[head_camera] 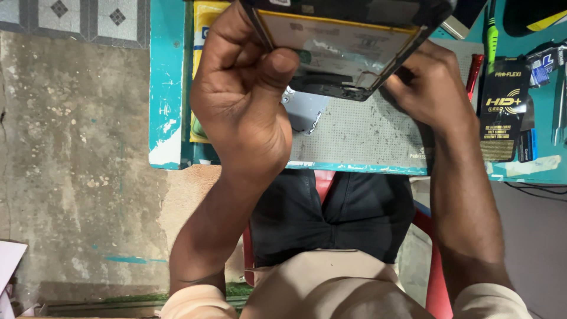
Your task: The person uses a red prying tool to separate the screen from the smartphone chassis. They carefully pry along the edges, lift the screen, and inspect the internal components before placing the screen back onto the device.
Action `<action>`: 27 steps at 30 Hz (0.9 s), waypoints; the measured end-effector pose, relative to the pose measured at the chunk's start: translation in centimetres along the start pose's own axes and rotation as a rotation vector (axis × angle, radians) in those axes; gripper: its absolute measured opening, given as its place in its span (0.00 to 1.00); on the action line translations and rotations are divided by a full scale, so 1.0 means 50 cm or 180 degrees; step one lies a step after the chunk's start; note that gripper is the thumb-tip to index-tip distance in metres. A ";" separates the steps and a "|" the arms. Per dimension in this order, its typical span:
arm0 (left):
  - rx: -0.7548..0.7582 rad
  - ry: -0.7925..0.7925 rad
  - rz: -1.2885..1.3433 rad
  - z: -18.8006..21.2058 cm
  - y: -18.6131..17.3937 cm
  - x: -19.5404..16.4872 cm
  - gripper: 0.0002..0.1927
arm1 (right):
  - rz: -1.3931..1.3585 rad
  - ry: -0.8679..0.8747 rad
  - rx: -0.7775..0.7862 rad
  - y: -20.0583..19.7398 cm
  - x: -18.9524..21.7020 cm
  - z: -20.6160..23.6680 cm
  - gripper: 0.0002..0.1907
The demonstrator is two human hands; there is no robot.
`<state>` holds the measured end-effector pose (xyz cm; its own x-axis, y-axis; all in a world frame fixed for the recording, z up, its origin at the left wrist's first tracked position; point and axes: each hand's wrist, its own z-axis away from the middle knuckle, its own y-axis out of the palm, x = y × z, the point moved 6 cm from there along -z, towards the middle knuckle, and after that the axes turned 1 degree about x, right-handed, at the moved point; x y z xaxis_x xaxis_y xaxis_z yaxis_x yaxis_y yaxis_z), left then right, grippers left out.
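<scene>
The person sits at a turquoise-painted counter (168,88) and holds an opened black-framed phone with its pale battery exposed (348,44) up above a grey perforated work mat (360,133). The left hand (242,100) has its grip closed on the phone's left edge, thumb pressed onto the inner face near the lower corner. The right hand (431,85) is curled at the lower right edge; its fingertips are hidden, so I cannot tell whether it pinches the frame or only steadies it. To my eye the work wants a firm left hold and gentle pressure from the right, kept off the battery. A thin grey metal plate (304,109) lies on the mat below, a black screen-protector packet (502,109) to the right.
</scene>
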<state>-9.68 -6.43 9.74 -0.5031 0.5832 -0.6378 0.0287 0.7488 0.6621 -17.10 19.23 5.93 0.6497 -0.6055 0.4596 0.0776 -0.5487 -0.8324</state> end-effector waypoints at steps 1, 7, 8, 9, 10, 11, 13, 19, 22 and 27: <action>0.0009 0.0008 -0.0015 -0.001 0.000 -0.001 0.16 | -0.0088 -0.0010 -0.0015 -0.004 0.006 0.003 0.08; 0.0013 0.0021 -0.0070 -0.001 -0.003 -0.001 0.16 | -0.0159 -0.0205 0.0272 0.018 0.036 0.009 0.13; 0.0008 0.0022 -0.0081 -0.001 -0.004 -0.001 0.16 | -0.0107 -0.0123 0.0316 0.022 0.034 0.009 0.12; 0.0021 0.0032 -0.0098 0.000 -0.003 -0.001 0.16 | -0.0053 -0.0041 0.0358 0.027 0.032 0.009 0.12; 0.0031 0.0038 -0.0099 0.001 -0.003 -0.001 0.16 | 0.0003 0.0041 0.0398 0.030 0.029 0.009 0.12; 0.0041 0.0045 -0.0101 0.001 -0.003 0.000 0.15 | 0.0035 0.0064 0.0421 0.032 0.029 0.008 0.11; 0.0047 0.0029 -0.0061 0.003 -0.001 0.003 0.15 | 0.0100 0.0117 0.0462 0.035 0.028 0.009 0.09; 0.0082 -0.0010 -0.0002 0.005 0.003 0.011 0.14 | 0.1074 -0.0111 0.0481 0.043 0.026 0.019 0.12; 0.0103 0.0001 0.0010 0.005 0.003 0.012 0.13 | 0.0697 -0.0249 0.0097 0.021 0.010 0.013 0.04; 0.0048 -0.0014 0.0072 0.006 0.004 0.013 0.13 | 0.0586 0.0019 0.0060 0.014 -0.024 0.005 0.07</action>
<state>-9.76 -5.80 9.31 -0.4984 0.6014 -0.6244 0.0530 0.7400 0.6705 -17.60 19.72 4.74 0.6498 -0.6980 0.3008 -0.0280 -0.4175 -0.9082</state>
